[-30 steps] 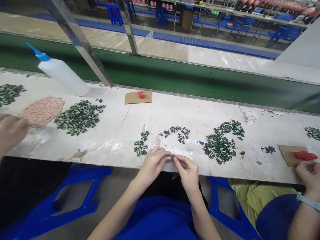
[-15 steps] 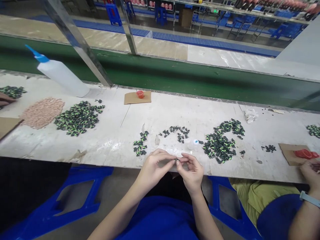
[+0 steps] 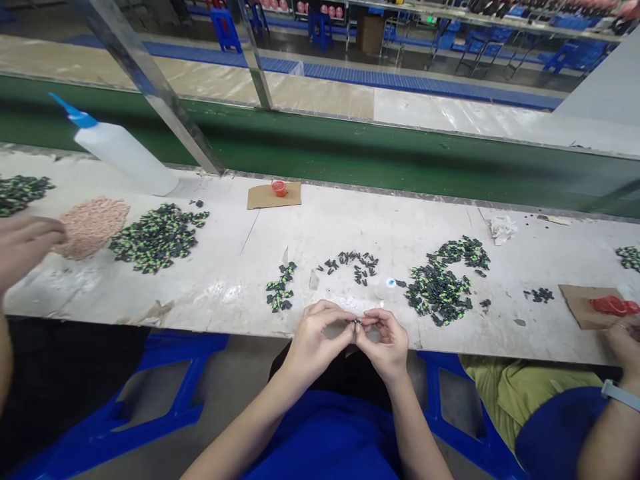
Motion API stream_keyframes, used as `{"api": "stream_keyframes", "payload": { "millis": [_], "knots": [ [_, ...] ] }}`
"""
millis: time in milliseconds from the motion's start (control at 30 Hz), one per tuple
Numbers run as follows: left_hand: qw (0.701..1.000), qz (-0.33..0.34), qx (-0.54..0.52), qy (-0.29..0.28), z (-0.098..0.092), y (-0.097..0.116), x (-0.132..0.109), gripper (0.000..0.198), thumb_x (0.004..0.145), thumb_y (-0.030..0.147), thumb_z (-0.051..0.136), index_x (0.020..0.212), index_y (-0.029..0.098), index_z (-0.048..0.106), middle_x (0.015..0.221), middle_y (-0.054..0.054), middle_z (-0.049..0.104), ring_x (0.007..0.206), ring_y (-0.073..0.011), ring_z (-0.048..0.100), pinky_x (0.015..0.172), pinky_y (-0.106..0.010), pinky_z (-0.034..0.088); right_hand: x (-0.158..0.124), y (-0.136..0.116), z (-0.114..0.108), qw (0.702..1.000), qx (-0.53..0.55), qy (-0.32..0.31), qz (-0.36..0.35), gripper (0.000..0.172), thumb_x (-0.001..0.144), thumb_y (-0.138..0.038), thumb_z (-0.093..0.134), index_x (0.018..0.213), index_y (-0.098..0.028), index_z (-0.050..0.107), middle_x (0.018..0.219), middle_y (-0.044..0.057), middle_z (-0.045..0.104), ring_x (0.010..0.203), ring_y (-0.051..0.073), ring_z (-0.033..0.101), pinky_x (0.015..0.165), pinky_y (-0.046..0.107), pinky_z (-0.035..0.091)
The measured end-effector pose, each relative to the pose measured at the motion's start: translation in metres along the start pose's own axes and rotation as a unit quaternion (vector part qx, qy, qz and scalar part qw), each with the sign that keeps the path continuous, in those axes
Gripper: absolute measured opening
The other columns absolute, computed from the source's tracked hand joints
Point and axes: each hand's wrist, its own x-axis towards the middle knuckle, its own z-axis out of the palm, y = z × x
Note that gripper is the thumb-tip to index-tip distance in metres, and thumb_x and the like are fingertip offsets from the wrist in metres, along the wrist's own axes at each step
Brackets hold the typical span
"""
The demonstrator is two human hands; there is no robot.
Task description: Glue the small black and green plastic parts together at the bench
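Observation:
At the table's front edge my left hand [image 3: 320, 337] and my right hand [image 3: 384, 339] meet, fingertips pinched on one small dark part [image 3: 357, 323]. Fingers cover most of that part, so its shape cannot be made out. Just beyond my left hand lies a small cluster of black and green pieces [image 3: 280, 288]. Scattered black pieces [image 3: 353, 263] lie ahead of both hands. Right of them stands a small clear bottle with a blue tip [image 3: 389, 287]. A larger heap of black and green pieces [image 3: 443, 293] is to the right of my right hand.
On the left are another black and green heap [image 3: 155, 237], a pink heap [image 3: 93, 227], a large white bottle [image 3: 127, 157] and a person's hand [image 3: 30, 243]. A red cup [image 3: 279, 189] rests on cardboard at the back. Another person's hand [image 3: 624, 343] is at far right.
My hands stay together, with the small part turned slightly between the fingertips. At the left, the other person's hand has come closer, beside the pink heap.

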Motion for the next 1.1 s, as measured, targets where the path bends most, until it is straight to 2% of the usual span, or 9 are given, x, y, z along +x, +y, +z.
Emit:
{"api": "stream_keyframes", "payload": {
  "millis": [167,300,467,567,667,733,833,967,1100],
  "knots": [
    [0.999,0.007,-0.028,-0.042,0.005,-0.002,0.0,0.029,0.081,0.024,0.067,0.109,0.022,0.067,0.09,-0.005,0.074,0.092,-0.0218,0.068,0.088,-0.037,0.051,0.0,0.002,-0.007,0.998,0.033,0.034,0.037,0.019,0.068,-0.022,0.072,0.086,-0.019,0.066,0.066,0.002,0.07,0.057,0.014,0.065,0.058,0.027,0.058],
    [0.998,0.01,-0.024,-0.064,0.0,-0.005,0.001,0.035,0.082,0.025,0.066,0.117,0.021,0.061,0.099,-0.006,0.074,0.1,-0.0225,0.067,0.095,-0.04,0.049,-0.001,0.003,-0.01,0.997,0.04,0.054,0.043,0.021,0.068,-0.025,0.074,0.087,-0.019,0.067,0.067,0.002,0.07,0.056,0.013,0.064,0.057,0.026,0.057],
    [0.998,0.006,0.047,0.029,-0.032,-0.016,0.005,0.025,0.083,0.032,0.064,0.106,0.022,0.068,0.107,-0.007,0.072,0.103,-0.0243,0.065,0.093,-0.042,0.05,0.0,0.007,-0.027,0.989,-0.035,0.146,-0.002,0.018,0.072,-0.034,0.073,0.08,-0.018,0.067,0.07,0.004,0.069,0.061,0.017,0.065,0.058,0.029,0.056],
    [0.985,-0.021,0.12,0.122,-0.058,-0.029,0.008,0.025,0.084,0.036,0.061,0.102,0.022,0.07,0.105,-0.007,0.071,0.104,-0.0259,0.063,0.092,-0.042,0.05,0.008,0.013,-0.047,0.958,-0.11,0.26,-0.037,0.02,0.076,-0.037,0.071,0.077,-0.018,0.066,0.074,0.006,0.068,0.066,0.018,0.065,0.062,0.032,0.056],
    [0.964,-0.024,0.203,0.171,-0.076,-0.042,0.014,0.022,0.084,0.034,0.058,0.098,0.023,0.071,0.099,-0.007,0.072,0.102,-0.0284,0.061,0.089,-0.044,0.049,0.02,0.014,-0.067,0.925,-0.194,0.32,-0.065,0.024,0.08,-0.039,0.066,0.087,-0.016,0.068,0.085,0.009,0.069,0.078,0.022,0.065,0.074,0.039,0.055],
    [0.954,-0.006,0.246,0.171,-0.079,-0.05,0.018,0.018,0.084,0.032,0.058,0.093,0.024,0.071,0.095,-0.007,0.073,0.099,-0.0301,0.06,0.088,-0.047,0.046,0.026,0.012,-0.073,0.909,-0.265,0.301,-0.111,0.028,0.083,-0.039,0.063,0.097,-0.016,0.067,0.099,0.013,0.068,0.1,0.027,0.062,0.09,0.048,0.05],
    [0.944,0.02,0.299,0.138,-0.074,-0.059,0.021,0.011,0.082,0.031,0.062,0.083,0.025,0.071,0.089,-0.008,0.072,0.097,-0.0331,0.056,0.087,-0.051,0.04,0.03,0.01,-0.067,0.892,-0.358,0.217,-0.171,0.037,0.084,-0.042,0.063,0.11,-0.016,0.064,0.112,0.015,0.064,0.124,0.033,0.045,0.102,0.057,0.038],
    [0.933,0.041,0.34,0.106,-0.065,-0.064,0.019,0.015,0.082,0.023,0.06,0.069,0.023,0.067,0.089,-0.01,0.07,0.1,-0.0351,0.051,0.085,-0.053,0.035,0.033,0.014,-0.045,0.888,-0.407,0.138,-0.164,0.054,0.08,-0.053,0.064,0.12,-0.017,0.058,0.117,0.016,0.06,0.131,0.038,0.028,0.102,0.062,0.033],
    [0.934,0.045,0.339,0.101,-0.062,-0.06,0.018,0.017,0.086,0.02,0.055,0.073,0.022,0.067,0.091,-0.011,0.069,0.1,-0.0336,0.05,0.083,-0.05,0.037,0.041,0.016,-0.032,0.907,-0.388,0.097,-0.134,0.038,0.083,-0.047,0.062,0.109,-0.019,0.06,0.121,0.015,0.059,0.136,0.038,0.021,0.104,0.063,0.028]
  ]
}}
